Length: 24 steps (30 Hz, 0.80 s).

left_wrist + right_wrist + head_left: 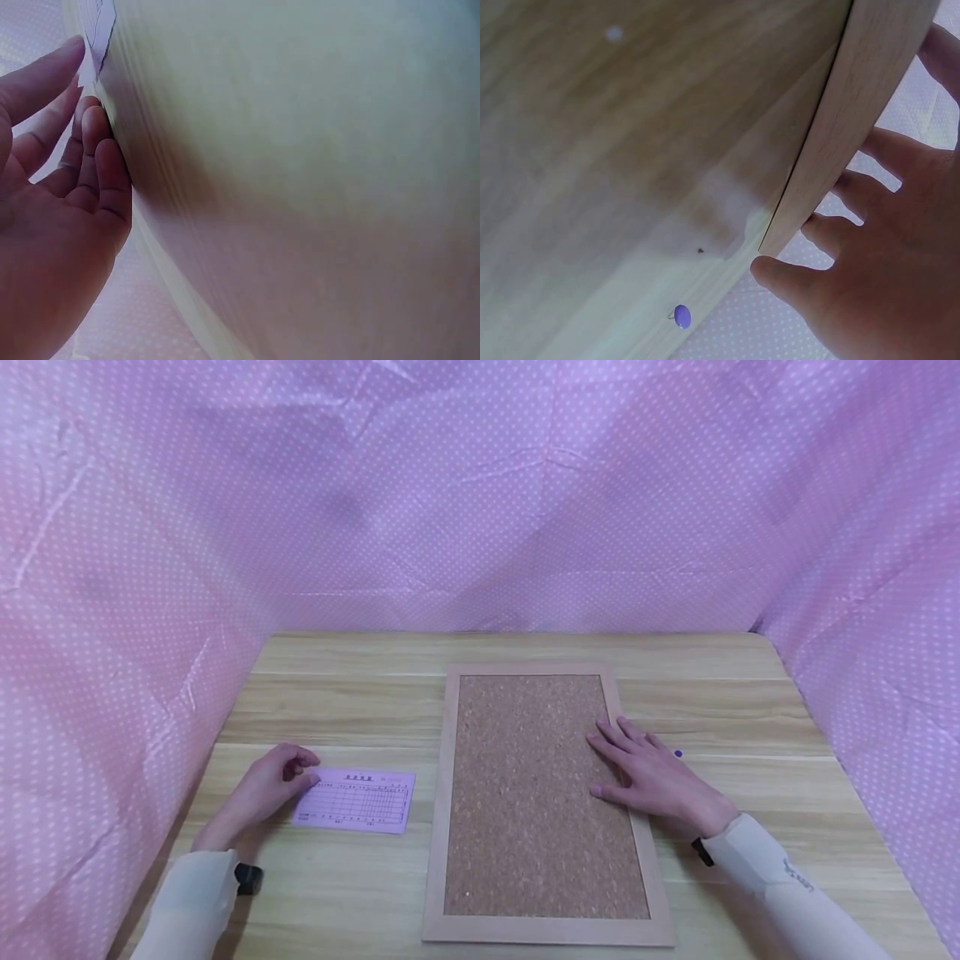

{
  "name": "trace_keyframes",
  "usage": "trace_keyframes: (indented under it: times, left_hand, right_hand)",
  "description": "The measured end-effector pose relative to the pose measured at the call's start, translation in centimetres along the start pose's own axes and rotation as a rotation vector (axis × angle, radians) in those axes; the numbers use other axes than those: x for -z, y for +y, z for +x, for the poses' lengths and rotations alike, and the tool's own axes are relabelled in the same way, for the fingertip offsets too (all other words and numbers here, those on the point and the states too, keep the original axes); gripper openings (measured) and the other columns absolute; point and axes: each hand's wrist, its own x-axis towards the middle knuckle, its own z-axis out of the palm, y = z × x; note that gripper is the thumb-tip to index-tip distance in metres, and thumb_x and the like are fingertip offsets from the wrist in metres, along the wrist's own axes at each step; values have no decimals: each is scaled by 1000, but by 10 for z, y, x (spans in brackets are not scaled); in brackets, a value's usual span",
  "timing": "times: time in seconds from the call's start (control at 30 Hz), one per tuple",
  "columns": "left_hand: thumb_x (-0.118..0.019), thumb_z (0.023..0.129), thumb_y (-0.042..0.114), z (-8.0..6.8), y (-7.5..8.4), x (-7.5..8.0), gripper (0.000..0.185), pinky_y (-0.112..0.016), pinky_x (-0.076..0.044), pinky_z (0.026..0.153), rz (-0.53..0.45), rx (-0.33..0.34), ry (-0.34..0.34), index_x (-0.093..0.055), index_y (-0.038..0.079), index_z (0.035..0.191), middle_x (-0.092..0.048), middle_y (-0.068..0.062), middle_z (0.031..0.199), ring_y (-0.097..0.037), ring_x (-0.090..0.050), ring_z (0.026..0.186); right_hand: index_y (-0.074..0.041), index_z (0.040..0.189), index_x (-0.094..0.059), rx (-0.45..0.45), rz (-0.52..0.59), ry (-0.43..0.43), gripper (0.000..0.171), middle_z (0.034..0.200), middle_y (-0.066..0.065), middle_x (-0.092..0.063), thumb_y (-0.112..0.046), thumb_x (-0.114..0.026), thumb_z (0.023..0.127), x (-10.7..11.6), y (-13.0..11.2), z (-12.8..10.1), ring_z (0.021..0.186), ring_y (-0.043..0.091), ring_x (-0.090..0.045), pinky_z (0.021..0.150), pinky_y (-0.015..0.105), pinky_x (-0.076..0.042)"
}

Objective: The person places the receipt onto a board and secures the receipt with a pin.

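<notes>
Near the table's left side, my left hand [264, 788] pinches the upper left corner of a pinkish-purple printed form slip [356, 802] between thumb and index finger. In the left wrist view the slip [102, 37] shows only as a narrow piece at the fingertips, with the other fingers curled below. A wood-framed corkboard [536, 843] lies upright in front of me. My right hand [656, 775] rests on its right edge, fingers spread over the frame and onto the cork. Just right of that hand is a purple thumbtack [678, 753], its pin showing in the right wrist view.
The light wood table [360, 693] has rounded far corners. Pink dotted cloth [510, 510] hangs around the back and both sides. A small pale spot [467, 894] shows on the cork at lower left.
</notes>
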Motion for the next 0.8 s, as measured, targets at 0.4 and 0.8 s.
trace_keyframes:
  times: [0.4, 0.8]
  left_hand:
    - [-70, 95, 3, 0, 1, 1, 7, -35, -47, 77, -13, 19, 2, -68, 3, 102, -62, -12, 104, -25, -58, 92]
    - [-58, 104, 6, -11, -1, 5, 5, -28, -48, 64, -113, -30, 40, -60, 6, 109, -63, -7, 93, -18, -57, 80]
  right_hand:
    - [-10, 156, -46, 9, -4, 21, 81, 166, 17, -32, -61, -64, 96, 0, -2, 0, 152, 46, -24, 112, 71, -26]
    - [-10, 157, -44, 1, 5, 3, 81, 167, 16, -29, -60, -64, 96, 2, -4, -1, 153, 45, -22, 114, 70, -24]
